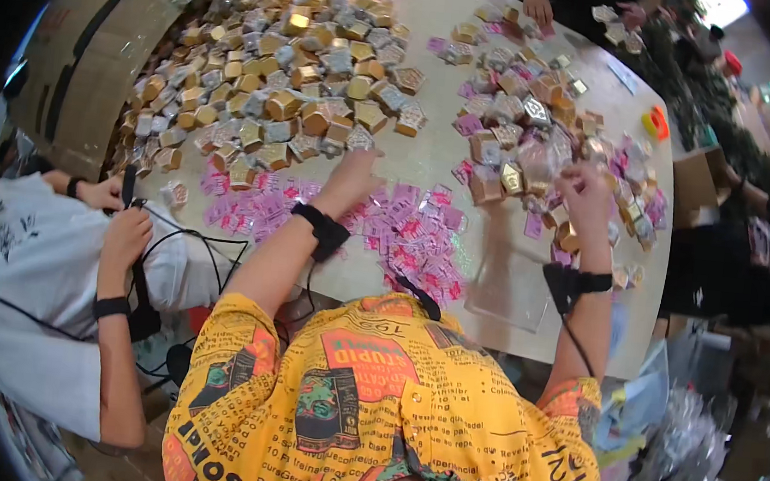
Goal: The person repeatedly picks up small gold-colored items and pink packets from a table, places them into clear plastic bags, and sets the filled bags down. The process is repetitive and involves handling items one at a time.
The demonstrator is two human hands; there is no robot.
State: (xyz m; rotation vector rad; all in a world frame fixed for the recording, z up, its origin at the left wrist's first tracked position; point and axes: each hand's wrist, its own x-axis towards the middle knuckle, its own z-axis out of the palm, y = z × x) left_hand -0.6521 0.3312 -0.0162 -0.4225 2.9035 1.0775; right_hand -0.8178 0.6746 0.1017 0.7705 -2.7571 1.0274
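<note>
My left hand (354, 179) reaches to the near edge of a large heap of gold and silver house-shaped boxes (294, 74). Its fingers close at a small silver box (359, 138), the grip partly hidden by the hand. Just below lie many small pink printed packets (423, 235). My right hand (586, 190) is over a second heap of boxes (514, 105) on the right, with thumb and fingers drawn together. Whatever they pinch is too small to make out. Beside those fingertips sits a crinkled clear plastic wrap (541, 160). Black bands circle both my wrists.
A big cardboard carton (88, 54) opens onto the left heap. At my left sits a person in a white shirt (56, 283), holding a black cable. Another person's hand (537, 9) rests at the far edge. An orange and yellow tape roll (656, 124) lies right on the table (432, 87).
</note>
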